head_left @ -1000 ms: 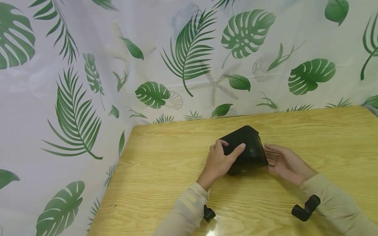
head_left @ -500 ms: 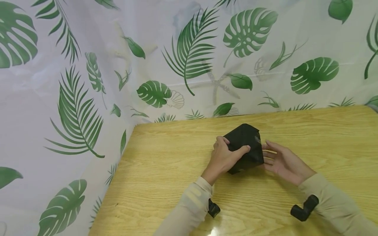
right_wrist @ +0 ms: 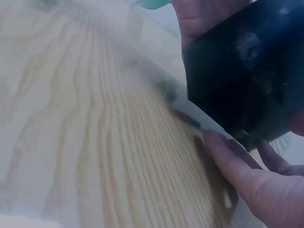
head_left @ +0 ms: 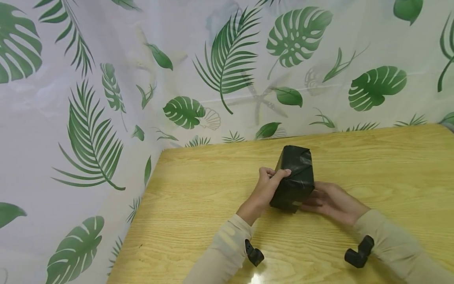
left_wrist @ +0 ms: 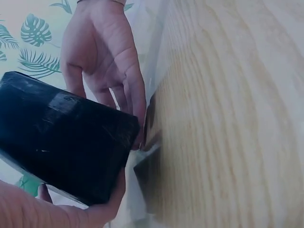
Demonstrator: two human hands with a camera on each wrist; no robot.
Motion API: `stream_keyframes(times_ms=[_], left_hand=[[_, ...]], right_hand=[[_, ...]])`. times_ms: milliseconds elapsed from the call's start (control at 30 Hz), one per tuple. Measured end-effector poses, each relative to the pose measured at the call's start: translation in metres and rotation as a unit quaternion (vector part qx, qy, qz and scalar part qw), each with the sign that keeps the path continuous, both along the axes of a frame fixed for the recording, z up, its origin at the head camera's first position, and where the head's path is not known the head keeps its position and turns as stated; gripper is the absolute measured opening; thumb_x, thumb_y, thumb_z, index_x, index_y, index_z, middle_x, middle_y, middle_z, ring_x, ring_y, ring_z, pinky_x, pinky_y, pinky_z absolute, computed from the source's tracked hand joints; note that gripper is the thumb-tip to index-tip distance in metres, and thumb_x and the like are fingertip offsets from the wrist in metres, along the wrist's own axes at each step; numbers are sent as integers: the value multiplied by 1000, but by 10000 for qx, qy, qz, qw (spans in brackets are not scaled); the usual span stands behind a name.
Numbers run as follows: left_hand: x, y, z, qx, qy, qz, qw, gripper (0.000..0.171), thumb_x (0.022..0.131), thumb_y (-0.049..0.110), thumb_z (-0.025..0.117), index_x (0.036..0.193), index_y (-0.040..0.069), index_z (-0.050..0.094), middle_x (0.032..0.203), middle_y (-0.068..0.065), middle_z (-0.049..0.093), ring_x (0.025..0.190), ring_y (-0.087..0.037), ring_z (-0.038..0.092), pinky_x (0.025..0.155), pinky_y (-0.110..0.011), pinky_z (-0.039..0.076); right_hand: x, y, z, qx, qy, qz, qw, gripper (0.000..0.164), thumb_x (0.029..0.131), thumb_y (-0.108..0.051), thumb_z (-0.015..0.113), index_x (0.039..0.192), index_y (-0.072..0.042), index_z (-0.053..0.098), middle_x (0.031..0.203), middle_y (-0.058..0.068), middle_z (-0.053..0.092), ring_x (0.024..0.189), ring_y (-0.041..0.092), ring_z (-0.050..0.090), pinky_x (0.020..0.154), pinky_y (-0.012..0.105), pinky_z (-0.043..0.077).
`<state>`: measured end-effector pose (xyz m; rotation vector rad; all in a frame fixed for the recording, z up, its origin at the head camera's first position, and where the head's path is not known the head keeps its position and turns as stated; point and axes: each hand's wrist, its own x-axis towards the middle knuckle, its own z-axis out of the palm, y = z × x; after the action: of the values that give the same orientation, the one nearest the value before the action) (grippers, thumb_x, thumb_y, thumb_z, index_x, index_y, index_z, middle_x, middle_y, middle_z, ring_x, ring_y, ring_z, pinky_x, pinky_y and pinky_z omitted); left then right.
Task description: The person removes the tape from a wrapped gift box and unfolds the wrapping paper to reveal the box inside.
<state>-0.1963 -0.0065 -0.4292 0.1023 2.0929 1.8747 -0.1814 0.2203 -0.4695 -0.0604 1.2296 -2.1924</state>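
Observation:
A box wrapped in black, shiny plastic (head_left: 295, 173) is held tilted above the table. My left hand (head_left: 260, 194) grips its left side, thumb across the near face; the other fingers are mostly hidden behind it. My right hand (head_left: 335, 203) is at the lower right edge, its fingers extended partly behind and beneath the box. In the left wrist view, strips of clear tape show on the black box (left_wrist: 66, 135), with the right hand (left_wrist: 102, 52) on its far side. Seen from the right wrist, long fingers of the right hand (right_wrist: 266, 190) lie just below the box (right_wrist: 237, 66).
A wood-grain table (head_left: 191, 221) spreads beneath both hands. White sheeting printed with green leaves (head_left: 241, 67) hangs behind it and along the left. Dark camera mounts (head_left: 359, 252) sit on both beige-sleeved wrists.
The box has been turned in the left hand, so a folded, taped end now faces more toward me. The right hand has moved slightly left and lower, its fingers going under the box.

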Motion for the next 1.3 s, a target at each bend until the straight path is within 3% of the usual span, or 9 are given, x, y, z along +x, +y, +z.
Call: stream_keyframes(times_ms=[167,367,533,700,800,967,1167,1300], left_hand=[[1,0,-3,196,-193,-12,9996,50,90,55,60,106,16,34,119,-10,39,110,-24,45,92,-40,36],[1,0,-5,549,-545,120,9969,53,89,55,60,116,15,37,107,-10,42,94,-24,48,77,-41,45],[1,-3,-6,605,-685,2,9958,56,91,57,56,122,15,36,117,-13,47,103,-28,53,70,-44,51],[1,-9,-4,490,-508,-210,9973,53,96,55,54,125,14,38,135,-7,43,121,-29,52,80,-46,55],[0,-16,-2,417,-305,-223,9984,54,100,51,55,136,11,47,133,-7,50,114,-24,54,90,-49,55],[1,-31,-1,481,-105,-263,9984,52,104,36,58,145,5,52,121,-9,62,94,-19,62,92,-51,56],[3,-40,-1,565,-56,-392,9976,54,106,24,56,156,19,36,126,-13,61,102,-30,68,91,-56,55],[3,-41,-2,518,6,-465,9976,53,108,18,50,158,19,34,123,-14,63,101,-26,68,91,-55,56]], right_hand=[[2,-5,0,37,-16,39,10000,27,111,-26,43,124,-20,66,127,14,61,118,26,62,108,51,44],[4,-7,-1,-133,-399,-111,9991,26,112,-26,40,122,-18,62,128,15,53,116,25,63,109,48,45],[4,-7,1,-9,-420,-257,9988,25,111,-26,44,115,-16,66,124,11,56,113,22,64,102,41,50],[4,-5,5,298,-221,-348,9987,23,110,-26,46,115,-14,65,120,5,64,111,20,65,97,38,53],[4,-3,8,621,-185,-524,9965,18,108,-25,52,121,-13,56,116,4,65,107,19,66,93,38,55],[4,5,11,1151,-109,-690,9909,40,104,-19,60,133,-12,34,114,0,66,100,18,67,83,36,56],[1,13,13,1575,188,-650,9852,70,102,-17,62,152,-6,14,114,-3,69,103,16,67,84,32,55],[0,17,15,2080,439,-541,9756,84,103,-23,62,159,3,6,119,-5,62,104,5,63,87,27,54]])
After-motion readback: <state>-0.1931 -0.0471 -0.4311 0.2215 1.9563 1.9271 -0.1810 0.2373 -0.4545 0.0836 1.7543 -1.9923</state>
